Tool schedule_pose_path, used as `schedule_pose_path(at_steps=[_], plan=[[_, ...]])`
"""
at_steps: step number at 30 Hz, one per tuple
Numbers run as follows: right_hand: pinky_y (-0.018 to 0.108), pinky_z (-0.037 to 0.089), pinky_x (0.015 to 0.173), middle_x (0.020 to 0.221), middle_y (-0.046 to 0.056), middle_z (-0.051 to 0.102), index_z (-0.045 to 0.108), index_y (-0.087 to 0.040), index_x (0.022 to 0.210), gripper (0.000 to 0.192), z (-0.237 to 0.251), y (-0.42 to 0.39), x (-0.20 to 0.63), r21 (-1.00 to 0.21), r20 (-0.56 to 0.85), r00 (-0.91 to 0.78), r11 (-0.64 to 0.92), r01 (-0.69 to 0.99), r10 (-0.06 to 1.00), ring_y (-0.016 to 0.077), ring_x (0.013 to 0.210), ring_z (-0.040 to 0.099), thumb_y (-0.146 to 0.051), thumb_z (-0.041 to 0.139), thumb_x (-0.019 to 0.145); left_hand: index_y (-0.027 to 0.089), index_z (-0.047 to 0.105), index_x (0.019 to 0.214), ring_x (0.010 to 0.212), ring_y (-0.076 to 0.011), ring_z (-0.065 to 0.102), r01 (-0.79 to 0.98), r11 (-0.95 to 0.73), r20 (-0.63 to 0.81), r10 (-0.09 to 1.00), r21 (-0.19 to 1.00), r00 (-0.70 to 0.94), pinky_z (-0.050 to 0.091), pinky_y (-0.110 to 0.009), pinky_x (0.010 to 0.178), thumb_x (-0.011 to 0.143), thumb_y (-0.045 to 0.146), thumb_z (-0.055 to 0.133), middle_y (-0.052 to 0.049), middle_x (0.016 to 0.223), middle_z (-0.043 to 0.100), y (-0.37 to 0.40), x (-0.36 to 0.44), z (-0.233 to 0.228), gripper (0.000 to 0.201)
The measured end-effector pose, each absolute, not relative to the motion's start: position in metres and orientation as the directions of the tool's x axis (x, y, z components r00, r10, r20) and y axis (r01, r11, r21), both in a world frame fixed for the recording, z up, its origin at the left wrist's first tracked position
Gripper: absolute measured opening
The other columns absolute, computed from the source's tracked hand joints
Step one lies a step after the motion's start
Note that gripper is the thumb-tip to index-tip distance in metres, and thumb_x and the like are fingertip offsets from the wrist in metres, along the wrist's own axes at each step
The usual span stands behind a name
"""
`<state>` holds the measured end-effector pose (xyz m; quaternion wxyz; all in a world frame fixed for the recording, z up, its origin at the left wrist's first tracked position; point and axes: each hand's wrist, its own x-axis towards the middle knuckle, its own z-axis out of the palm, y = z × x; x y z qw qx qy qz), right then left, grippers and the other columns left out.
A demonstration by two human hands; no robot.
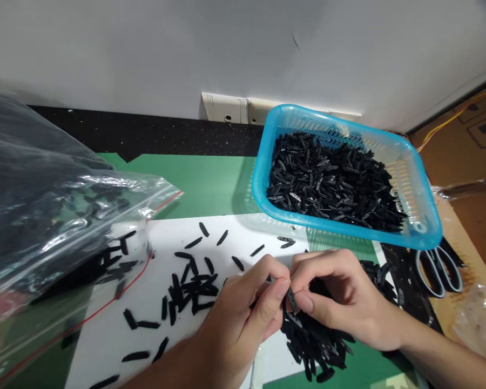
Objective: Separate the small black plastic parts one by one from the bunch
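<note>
My left hand and my right hand meet at the fingertips over a white sheet. Between them is a small, narrow black plastic piece, pinched at its upper end by my left thumb and forefinger. My right thumb and fingers close on its side. Beneath my right hand lies a heap of similar black pieces. Left of my left hand, a looser cluster of black pieces is spread on the white sheet. My fingers hide part of the held piece.
A blue plastic basket full of black pieces stands at the back right. Scissors lie beside it. A clear zip bag with dark contents takes up the left. A wall with sockets rises behind the green mat.
</note>
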<state>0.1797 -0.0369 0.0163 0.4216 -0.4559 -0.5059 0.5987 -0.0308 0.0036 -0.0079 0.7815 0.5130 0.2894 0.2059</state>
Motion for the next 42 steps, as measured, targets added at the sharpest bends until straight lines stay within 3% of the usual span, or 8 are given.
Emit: schedule_pose_path(at_steps=[6,13,23,27,32,42], plan=[[0.028,0.044,0.057,0.072,0.001,0.067,0.084,-0.018,0.088,0.021,0.0144,-0.0355,0.1781,-0.993,-0.107,-0.194,-0.116,-0.037,0.975,0.0147,0.064,0.056,-0.031,0.077,0.103,0.026,0.052,0.095,0.052,-0.0117,0.03,-0.019,0.371,-0.234,0.623,0.928,0.746,0.021,-0.03,0.052,0.121,0.051,0.045,0.009,0.061,0.035,0.0033,-0.0309,-0.0092,0.036],[0.027,0.041,0.055,0.07,-0.001,0.062,0.085,-0.019,0.08,0.02,0.0124,-0.0346,0.1776,-0.995,-0.092,-0.209,-0.099,-0.024,0.974,0.0126,0.061,0.049,-0.01,0.072,0.092,0.025,0.052,0.096,0.054,-0.0106,0.031,-0.001,0.328,-0.219,0.634,0.945,0.742,0.023,-0.029,0.053,0.121,0.05,0.044,0.009,0.062,0.037,0.002,-0.0317,-0.0095,0.037],[0.032,0.047,0.066,0.078,0.002,0.069,0.079,-0.018,0.094,0.024,0.0175,-0.0377,0.1807,-0.981,-0.167,-0.202,-0.182,-0.061,0.965,0.0176,0.073,0.061,-0.035,0.071,0.108,0.026,0.05,0.097,0.051,-0.0094,0.027,-0.039,0.403,-0.253,0.644,0.914,0.722,0.02,-0.028,0.05,0.121,0.052,0.047,0.011,0.058,0.034,0.0027,-0.03,-0.0055,0.035],[0.031,0.045,0.066,0.079,0.004,0.07,0.078,-0.016,0.091,0.024,0.0161,-0.0419,0.1792,-0.971,-0.217,-0.215,-0.234,-0.058,0.952,0.0176,0.074,0.06,-0.033,0.072,0.107,0.026,0.048,0.096,0.051,-0.0091,0.025,-0.054,0.433,-0.262,0.635,0.9,0.727,0.016,-0.028,0.049,0.12,0.053,0.048,0.012,0.059,0.032,0.0007,-0.0293,-0.0087,0.036],[0.03,0.043,0.064,0.073,0.003,0.067,0.08,-0.014,0.088,0.022,0.0128,-0.0437,0.1792,-0.956,-0.253,-0.226,-0.278,-0.089,0.941,0.0161,0.069,0.056,-0.029,0.073,0.104,0.027,0.049,0.096,0.053,-0.0093,0.029,-0.095,0.383,-0.197,0.654,0.919,0.73,0.022,-0.028,0.051,0.122,0.048,0.046,0.011,0.061,0.037,-0.0019,-0.0294,-0.0141,0.033],[0.03,0.038,0.062,0.069,0.0,0.061,0.075,-0.017,0.08,0.015,0.0121,-0.043,0.1778,-0.939,-0.31,-0.2,-0.332,-0.087,0.929,0.0163,0.068,0.052,-0.021,0.073,0.095,0.026,0.048,0.095,0.05,-0.0083,0.031,0.0,0.266,-0.181,0.658,0.964,0.731,0.022,-0.025,0.048,0.122,0.047,0.045,0.011,0.06,0.039,0.0018,-0.0286,-0.012,0.035]])
